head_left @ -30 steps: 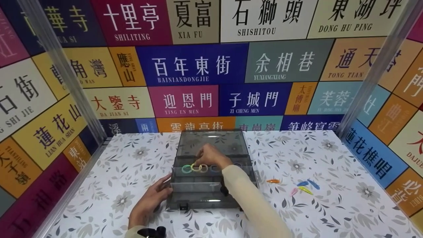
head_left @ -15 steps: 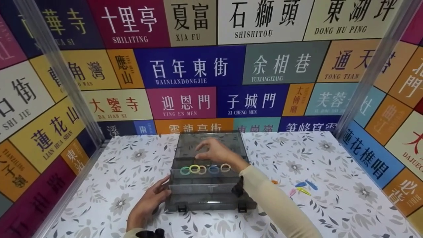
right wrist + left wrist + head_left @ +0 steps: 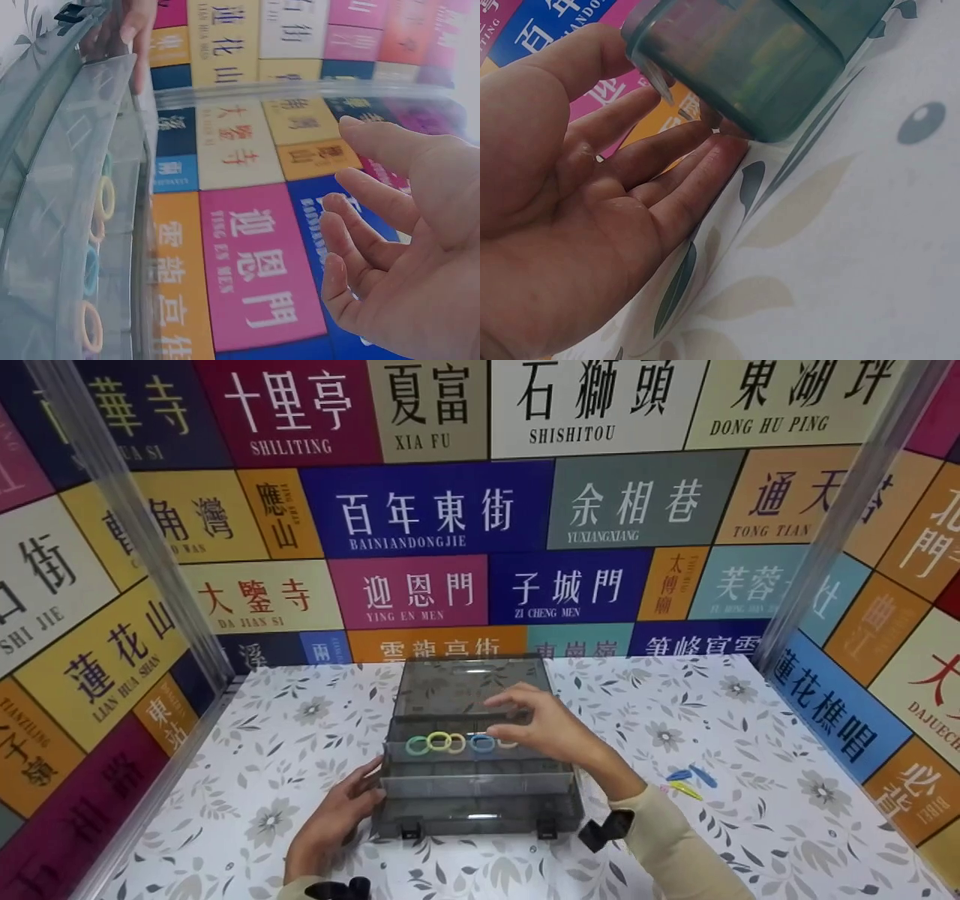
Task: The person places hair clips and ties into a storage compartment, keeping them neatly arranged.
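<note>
A dark see-through compartment box (image 3: 480, 786) stands on the table, its lid (image 3: 439, 690) tipped back. Along one divider hang several small hair ties, among them a green one (image 3: 415, 751), a yellow one (image 3: 430, 739) and a blue one (image 3: 482, 751). My right hand (image 3: 551, 727) hovers over the box's right part with thumb and fingers apart, holding nothing; it partly covers a beige tie (image 3: 93, 327). My left hand (image 3: 335, 817) touches the box's left side, its fingers loosely extended in the left wrist view.
To the right lie several hair clips: a blue one (image 3: 703, 776), another blue one (image 3: 679, 774) and a yellow one (image 3: 685, 790). A pink clip is mostly hidden by the right arm. Sign-covered walls (image 3: 420, 510) enclose the table (image 3: 277, 720) behind and beside.
My right hand let go at the yellow hair tie, rose off the divider and moved right. The right forearm now covers the orange clip. The left hand stays at the box's side.
</note>
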`<action>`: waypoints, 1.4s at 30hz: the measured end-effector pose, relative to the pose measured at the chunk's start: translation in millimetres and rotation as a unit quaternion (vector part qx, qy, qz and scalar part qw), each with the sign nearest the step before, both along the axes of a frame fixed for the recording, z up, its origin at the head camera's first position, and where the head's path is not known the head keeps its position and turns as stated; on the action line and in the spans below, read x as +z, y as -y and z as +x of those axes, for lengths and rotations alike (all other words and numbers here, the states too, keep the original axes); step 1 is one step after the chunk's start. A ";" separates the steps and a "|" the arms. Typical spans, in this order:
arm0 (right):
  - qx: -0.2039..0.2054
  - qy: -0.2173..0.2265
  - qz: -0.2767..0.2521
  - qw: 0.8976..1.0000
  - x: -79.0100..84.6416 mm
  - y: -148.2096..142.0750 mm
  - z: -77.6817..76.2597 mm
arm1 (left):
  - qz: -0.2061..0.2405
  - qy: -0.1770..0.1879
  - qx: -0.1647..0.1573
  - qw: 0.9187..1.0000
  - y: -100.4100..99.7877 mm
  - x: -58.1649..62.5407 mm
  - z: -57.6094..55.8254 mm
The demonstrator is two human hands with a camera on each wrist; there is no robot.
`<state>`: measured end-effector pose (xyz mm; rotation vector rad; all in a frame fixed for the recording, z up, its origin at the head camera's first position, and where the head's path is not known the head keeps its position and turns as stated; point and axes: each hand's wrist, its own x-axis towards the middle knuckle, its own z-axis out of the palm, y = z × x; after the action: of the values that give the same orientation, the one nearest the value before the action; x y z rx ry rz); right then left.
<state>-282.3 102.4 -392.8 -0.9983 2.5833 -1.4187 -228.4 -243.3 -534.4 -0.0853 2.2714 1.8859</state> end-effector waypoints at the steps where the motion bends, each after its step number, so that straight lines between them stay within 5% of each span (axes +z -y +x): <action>1: -0.003 -0.001 -0.004 1.000 -1.3 -6.0 2.2 | -0.001 0.003 0.004 1.000 0.1 0.3 0.5; 10: -0.084 -0.003 -0.026 0.996 -11.3 -68.5 18.0 | 0.015 0.002 -0.005 1.000 0.8 0.4 -0.6; 21: -0.152 -0.016 -0.024 0.988 -36.0 -137.8 19.9 | 0.010 -0.001 0.004 1.000 -0.2 0.5 -0.1; 36: -0.200 0.089 0.027 0.975 -94.9 -165.8 -7.3 | 0.012 -0.006 -0.002 1.000 0.2 -1.7 1.4; 42: -0.237 0.165 0.034 0.957 -110.7 -164.1 -14.6 | 0.016 -0.002 0.003 1.000 -1.4 -3.1 -1.3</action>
<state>-296.9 266.6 -503.6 -0.1052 2.6815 -1.4121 -229.7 -242.0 -537.5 -0.0847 2.2445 1.9266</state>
